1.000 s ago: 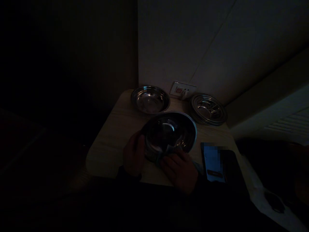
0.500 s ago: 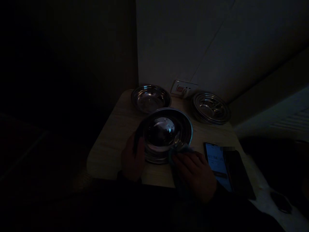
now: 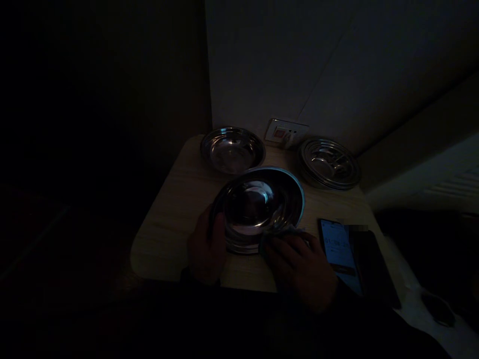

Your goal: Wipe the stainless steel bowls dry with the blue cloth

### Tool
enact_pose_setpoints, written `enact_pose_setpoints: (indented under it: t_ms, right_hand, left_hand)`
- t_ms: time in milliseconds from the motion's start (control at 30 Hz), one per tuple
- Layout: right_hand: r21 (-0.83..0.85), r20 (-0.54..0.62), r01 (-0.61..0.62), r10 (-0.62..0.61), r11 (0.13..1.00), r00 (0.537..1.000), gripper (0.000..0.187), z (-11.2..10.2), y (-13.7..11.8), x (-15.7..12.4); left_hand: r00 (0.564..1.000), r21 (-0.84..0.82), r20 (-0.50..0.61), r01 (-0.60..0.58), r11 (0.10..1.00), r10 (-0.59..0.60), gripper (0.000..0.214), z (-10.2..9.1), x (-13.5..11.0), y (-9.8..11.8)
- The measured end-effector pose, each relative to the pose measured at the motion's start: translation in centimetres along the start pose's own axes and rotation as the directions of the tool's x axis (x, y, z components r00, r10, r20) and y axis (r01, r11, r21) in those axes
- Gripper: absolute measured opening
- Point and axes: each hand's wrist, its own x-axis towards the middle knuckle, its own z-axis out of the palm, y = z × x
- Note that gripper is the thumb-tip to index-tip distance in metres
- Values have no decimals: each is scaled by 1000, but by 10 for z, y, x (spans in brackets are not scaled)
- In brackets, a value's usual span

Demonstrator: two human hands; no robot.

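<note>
A shiny round metal bowl (image 3: 254,199) is held tilted over the front of a small wooden table (image 3: 164,219). My left hand (image 3: 207,247) grips its left rim, with the thumb on the near side and the other fingers mostly hidden in the dark. At the lower right rim, my right hand (image 3: 299,267) presses a bluish cloth (image 3: 279,233) against the metal. Most of the cloth lies under my fingers.
Another metal bowl (image 3: 232,149) stands at the back left. A stack of metal bowls (image 3: 329,163) is at the back right, by a wall socket (image 3: 286,133). A lit phone (image 3: 339,252) lies right of my right hand, beside a dark flat object (image 3: 374,264).
The bowl's far rim has shifted slightly right. My right hand, with the cloth, has moved a little left along the rim. The left hand keeps its grip.
</note>
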Motion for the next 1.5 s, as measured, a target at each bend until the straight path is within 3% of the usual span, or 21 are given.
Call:
enact_pose_setpoints:
  t_ms: [133,333,433,600,800,1033,1167,1367,1500]
  right_hand:
    - [16,12,17,-17,1000,1000,21,5,-3,7]
    - [196,-123,-17,42,980,992,18,27,-38,39]
    - [214,-155,-1,35,977,987,19,28,-39,41]
    - [89,-3,51,-51,995,999,17,13,-12,20]
    - [176,51,-34,26,984,998,18,21,-21,45]
    - [68,197,28,-41,997,980,14,14,-6,41]
    - [120,181,-42,20,992,983,16,17,-12,50]
    - [30,271,10,-18,999,962,10,11,-2,50]
    - [70,237,-15,-2,997,971,9,12,-4,51]
  left_hand:
    - [999,17,-36,41,999,-40,29,4,0,3]
    - [993,40,-89,78,996,-74,29,7,2,3]
    - [988,52,-124,99,994,-92,28,6,3,3]
    - [992,63,-119,37,997,-29,26,8,1,4]
    - [989,90,-145,10,996,4,23,10,-4,2]
    - [992,94,-125,-23,995,34,24,11,-2,3]
    - [993,110,-113,-25,994,38,23,10,-3,3]
    - [989,136,-129,-50,990,67,24,10,-5,3]
    - [991,113,-131,-12,993,27,23,11,-5,5]
